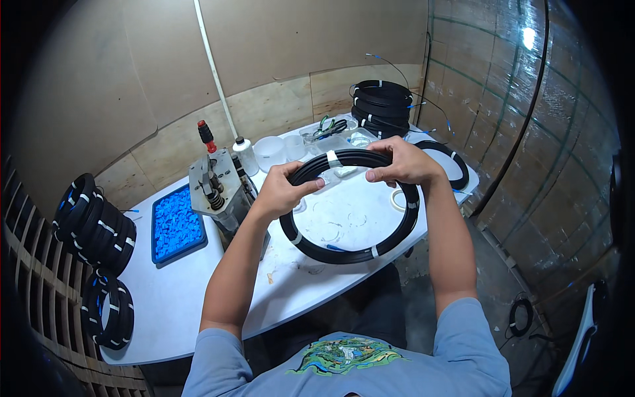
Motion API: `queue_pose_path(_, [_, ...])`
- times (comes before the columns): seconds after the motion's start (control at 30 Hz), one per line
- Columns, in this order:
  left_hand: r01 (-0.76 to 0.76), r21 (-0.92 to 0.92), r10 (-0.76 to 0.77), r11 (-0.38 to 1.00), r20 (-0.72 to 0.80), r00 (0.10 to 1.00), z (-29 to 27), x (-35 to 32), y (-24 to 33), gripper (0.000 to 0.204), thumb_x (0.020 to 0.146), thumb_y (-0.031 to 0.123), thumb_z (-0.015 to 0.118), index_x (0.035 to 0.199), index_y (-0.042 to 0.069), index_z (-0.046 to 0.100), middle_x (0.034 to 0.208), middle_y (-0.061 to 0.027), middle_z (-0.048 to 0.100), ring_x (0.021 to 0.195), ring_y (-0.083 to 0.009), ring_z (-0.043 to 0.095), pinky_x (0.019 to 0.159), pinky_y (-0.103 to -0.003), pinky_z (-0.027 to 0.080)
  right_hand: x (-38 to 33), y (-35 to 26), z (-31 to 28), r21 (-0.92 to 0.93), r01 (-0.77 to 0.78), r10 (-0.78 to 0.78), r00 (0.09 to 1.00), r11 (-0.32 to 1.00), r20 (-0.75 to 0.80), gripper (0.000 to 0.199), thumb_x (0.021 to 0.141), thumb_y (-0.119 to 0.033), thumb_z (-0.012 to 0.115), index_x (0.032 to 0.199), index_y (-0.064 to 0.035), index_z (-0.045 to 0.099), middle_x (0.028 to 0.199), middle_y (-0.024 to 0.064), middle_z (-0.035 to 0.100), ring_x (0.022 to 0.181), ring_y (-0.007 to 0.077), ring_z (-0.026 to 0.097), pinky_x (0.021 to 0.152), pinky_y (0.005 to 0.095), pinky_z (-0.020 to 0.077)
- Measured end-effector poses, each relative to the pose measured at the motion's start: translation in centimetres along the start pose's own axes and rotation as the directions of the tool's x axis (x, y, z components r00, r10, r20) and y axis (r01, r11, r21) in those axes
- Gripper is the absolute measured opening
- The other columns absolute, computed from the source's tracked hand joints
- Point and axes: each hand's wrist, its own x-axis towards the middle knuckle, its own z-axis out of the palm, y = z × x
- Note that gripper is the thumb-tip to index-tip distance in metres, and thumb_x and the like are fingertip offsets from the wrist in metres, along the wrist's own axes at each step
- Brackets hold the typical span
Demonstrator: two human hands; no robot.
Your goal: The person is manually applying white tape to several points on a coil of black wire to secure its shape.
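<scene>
- Black cable coil (350,208): held above the white counter (198,291), left hand (281,192) and right hand (403,162) both gripping its top arc beside the white tape band (333,159).
- Step, judged: binding; next calls for steady pinch.
- Beyond: blue parts tray (175,225), finished coil stack (380,106).

White table (198,291) with blue tray (175,225), cable coils (382,106)

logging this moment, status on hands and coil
Left hand and right hand both grip black cable coil, held above white table. Nothing in the way.
</scene>
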Motion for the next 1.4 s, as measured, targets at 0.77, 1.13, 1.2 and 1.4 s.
queue_pose_path(0.77, [-0.024,-0.71,-0.19,0.704,-0.221,0.957,-0.8,-1.5,-5.3,0.053,0.094,0.022,0.066,0.141,0.017,0.041,0.095,-0.0093,0.062,0.073,-0.0159,0.061,0.059,-0.027,0.051,-3.1,4.6,7.4,0.701,0.327,0.223,0.791,0.633,-0.57,0.069,0.103,-0.028,0.049,0.157,-0.0336,0.006,0.086,0.0062,0.052,0.056,0.0128,0.052,0.046,0.029,0.0465])
queue_pose_path(1.13, [0.407,-0.62,-0.307,0.671,0.267,0.913,-4.3,-1.8,-7.7,0.098,0.086,0.084,0.027,0.116,-0.003,0.062,0.057,-0.0116,0.059,0.029,-0.0081,0.038,0.028,-0.017,0.027,-4.9,8.5,3.4,0.72,0.156,0.064,0.961,0.676,-0.269,0.059,0.098,-0.027,0.058,0.144,-0.0019,0.031,0.122,0.0228,0.063,0.11,0.0311,0.066,0.09,0.0403,0.0571])
queue_pose_path(1.2, [0.375,-0.697,-0.176,0.611,0.342,0.923,-4.3,-2.4,-7.0,0.099,0.085,0.086,0.026,0.117,-0.001,0.061,0.06,-0.0105,0.06,0.033,-0.0078,0.04,0.029,-0.017,0.026,-4.9,7.4,3.3,0.485,-0.042,0.241,0.903,0.874,-0.355,0.063,0.092,-0.048,0.063,0.134,-0.0047,0.043,0.099,0.0197,0.071,0.093,0.0274,0.072,0.068,0.0349,0.06])
queue_pose_path(1.4, [0.299,-0.251,-0.305,0.921,0.017,0.952,-3.3,-2.6,-4.4,0.047,0.093,0.053,0.063,0.082,0.008,0.059,0.058,-0.0012,0.055,0.044,-0.0065,0.045,0.041,-0.02,0.031,-4.5,6.3,2.0,-0.084,-0.455,0.362,0.796,0.887,-0.485,0.06,0.092,-0.056,0.06,0.097,0.0034,0.065,0.075,0.0179,0.067,0.075,0.0192,0.07,0.06,0.03,0.0525])
